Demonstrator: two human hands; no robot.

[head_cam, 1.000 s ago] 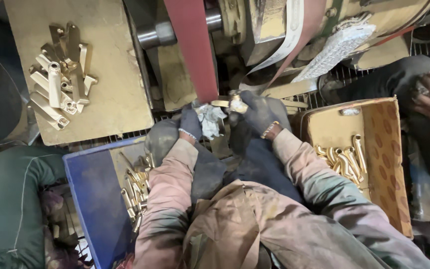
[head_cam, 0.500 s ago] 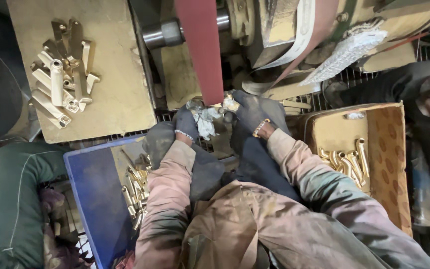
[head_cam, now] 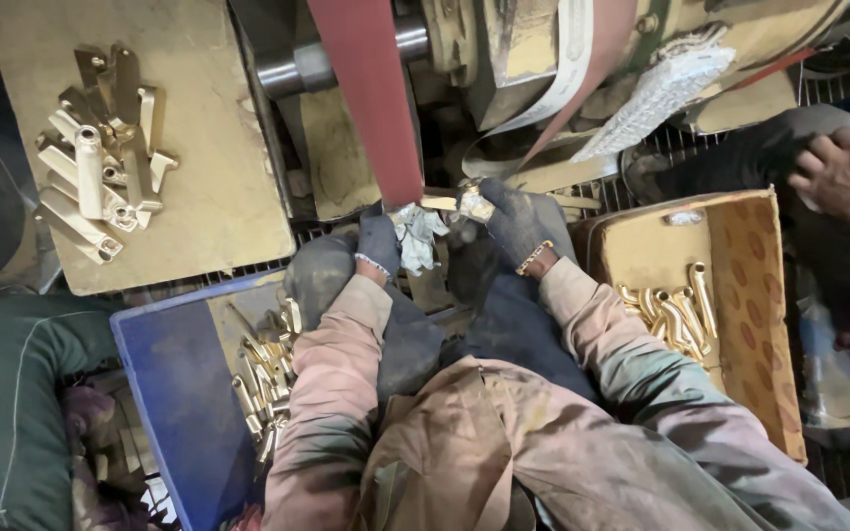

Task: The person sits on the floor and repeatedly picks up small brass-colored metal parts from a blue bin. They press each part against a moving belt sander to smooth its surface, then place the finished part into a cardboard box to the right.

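I look down from the head camera at a dusty grinding station. The left hand (head_cam: 378,242), in a dark glove, has its fingers clenched on a crumpled whitish rag (head_cam: 415,234) and on the near end of a small brass part (head_cam: 450,203). The right hand (head_cam: 516,218), also gloved and with a bracelet at the wrist, has its fingers closed around the other end of the same brass part. The part is held just below the lower end of the red sanding belt (head_cam: 371,98); I cannot tell if it touches the belt.

The belt runs upward over a steel roller (head_cam: 302,67) in a machine that is covered with yellowish dust. To the left of the belt lies a dusty flat board (head_cam: 218,147), and near its left edge sits a pile of pale metal pieces (head_cam: 100,147).

Beside the left knee stands a blue crate (head_cam: 164,393), and along its right wall lie many raw brass parts (head_cam: 268,379). At the right side is a cardboard box (head_cam: 740,295) with curved brass tubes (head_cam: 671,315) in the middle of it. The floor under the machine looks like a dark metal grating (head_cam: 641,177).

At the right edge of the view I see another person's bare hand (head_cam: 843,172), well apart from the work.
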